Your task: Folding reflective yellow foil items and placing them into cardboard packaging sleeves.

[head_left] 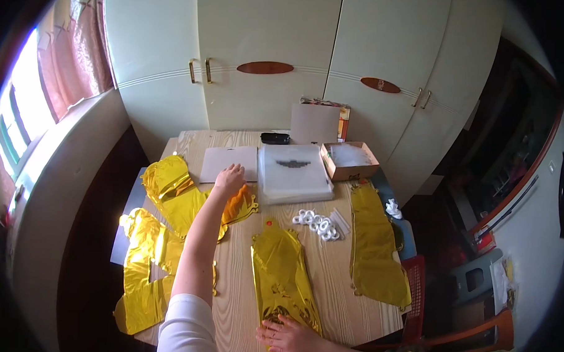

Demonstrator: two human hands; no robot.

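My left hand (230,179) reaches far across the table, its fingers resting at the near part of a flat pale grey-pink card (215,164). Beneath and beside that wrist lies crumpled gold foil (187,210), which looks like flat, uninflated balloons. My right hand (292,338) lies flat with fingers apart on the lower end of a long gold foil balloon (282,263) at the near middle. Just right of the card is a stack of clear plastic bags (296,176) with a dark print.
White rings (320,225) and white straws (340,221) lie right of centre. An open cardboard box (350,166) holds clear plastic; another gold foil piece (376,247) lies at right, more foil (145,283) at left. A black case (275,138) sits behind. A red chair (414,292) touches the right side.
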